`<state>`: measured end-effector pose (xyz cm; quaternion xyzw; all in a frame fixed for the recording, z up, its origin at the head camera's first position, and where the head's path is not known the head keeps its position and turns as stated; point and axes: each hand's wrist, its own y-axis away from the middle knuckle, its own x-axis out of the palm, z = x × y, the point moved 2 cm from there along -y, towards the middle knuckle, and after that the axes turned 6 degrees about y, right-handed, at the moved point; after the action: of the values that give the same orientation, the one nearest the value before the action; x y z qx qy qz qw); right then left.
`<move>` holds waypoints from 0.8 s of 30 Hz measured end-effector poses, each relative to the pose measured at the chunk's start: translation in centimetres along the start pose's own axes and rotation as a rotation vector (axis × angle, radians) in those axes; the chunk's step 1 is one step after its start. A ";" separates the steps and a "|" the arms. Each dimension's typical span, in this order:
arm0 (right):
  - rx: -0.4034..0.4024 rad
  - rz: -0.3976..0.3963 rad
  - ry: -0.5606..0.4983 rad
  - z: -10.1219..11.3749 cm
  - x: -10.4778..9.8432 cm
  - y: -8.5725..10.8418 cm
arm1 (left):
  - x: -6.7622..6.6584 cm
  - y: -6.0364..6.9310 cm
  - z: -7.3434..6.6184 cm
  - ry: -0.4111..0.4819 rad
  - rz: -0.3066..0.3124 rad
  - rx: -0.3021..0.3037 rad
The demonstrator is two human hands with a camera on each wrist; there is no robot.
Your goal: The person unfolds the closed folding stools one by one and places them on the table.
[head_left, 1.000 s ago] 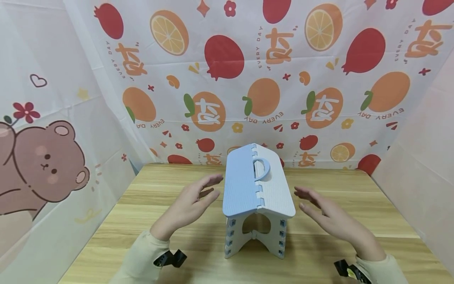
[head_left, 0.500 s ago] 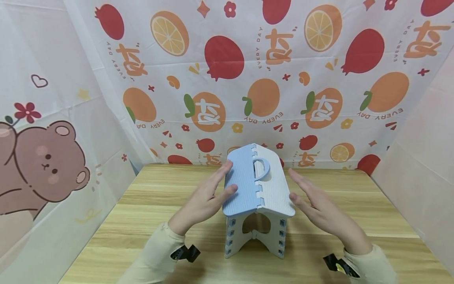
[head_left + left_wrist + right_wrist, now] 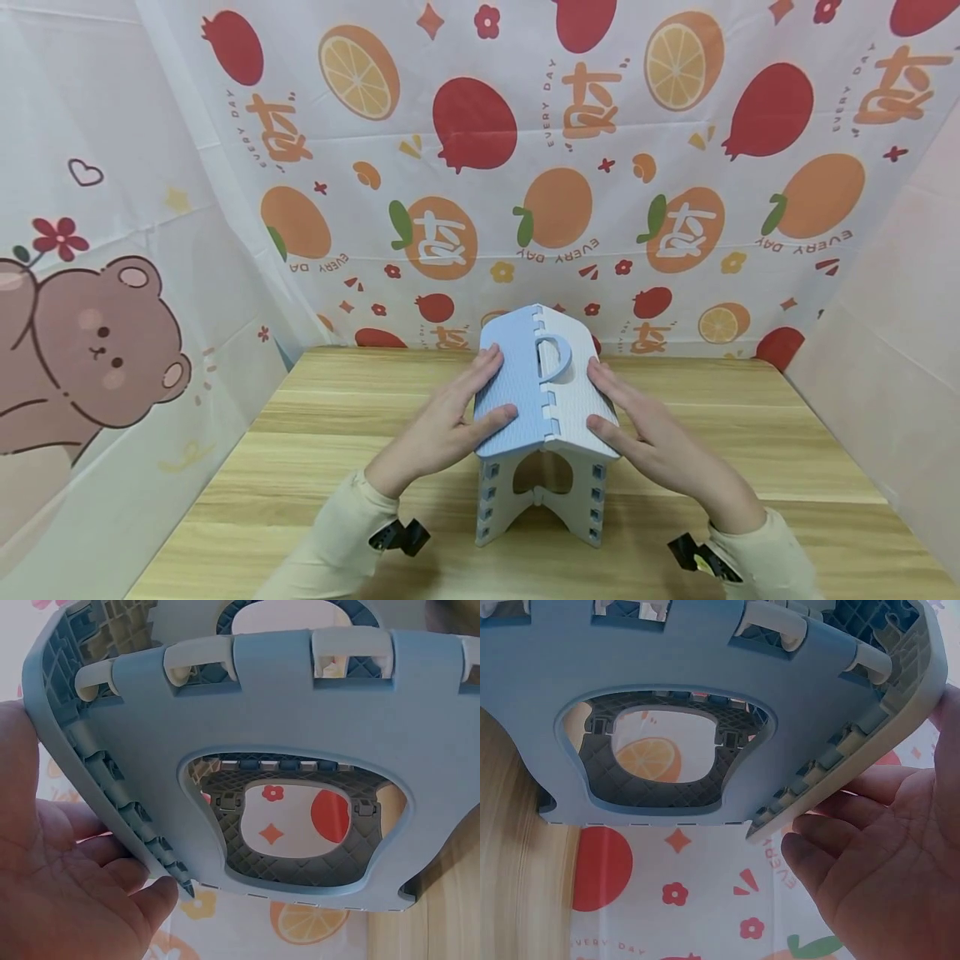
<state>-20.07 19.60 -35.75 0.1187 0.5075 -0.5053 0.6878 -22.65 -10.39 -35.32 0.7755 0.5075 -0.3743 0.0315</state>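
Note:
A plastic folding stool (image 3: 537, 475) stands upright on the table, its hinged top peaked like a roof. The top has a light blue half (image 3: 519, 375), a white half (image 3: 573, 412) and a small blue carry handle (image 3: 567, 358). My left hand (image 3: 442, 429) rests on the blue half, fingers fairly straight and thumb spread. Mirroring it, my right hand (image 3: 663, 446) rests on the white half. Both wrist views look under the top at the blue side panel (image 3: 277, 705) with its large cutout; there the fingers lie along the outer faces of the top, not wrapped round it.
The stool stands on a wood-grain table (image 3: 337, 400). Behind it hangs a fruit-print cloth (image 3: 615, 275); a bear-print cloth (image 3: 112, 350) is on the left and a pale cloth (image 3: 885, 400) on the right. Each wrist wears a small black device (image 3: 401, 536).
Both hands have come inward from either side of the stool and now touch the two halves of its top. The stool has hardly moved.

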 end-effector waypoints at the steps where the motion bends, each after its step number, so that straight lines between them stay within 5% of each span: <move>1: 0.005 0.002 0.005 0.0 0.0 0.0 | 0.0 0.0 0.0 0.003 0.003 -0.005; 24: 0.056 -0.002 -0.038 -0.1 0.0 -0.2 | -0.2 -0.2 0.0 0.021 0.028 -0.071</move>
<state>-20.30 19.59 -35.74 0.1279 0.4802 -0.5223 0.6930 -22.86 -10.46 -35.14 0.7848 0.5100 -0.3471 0.0590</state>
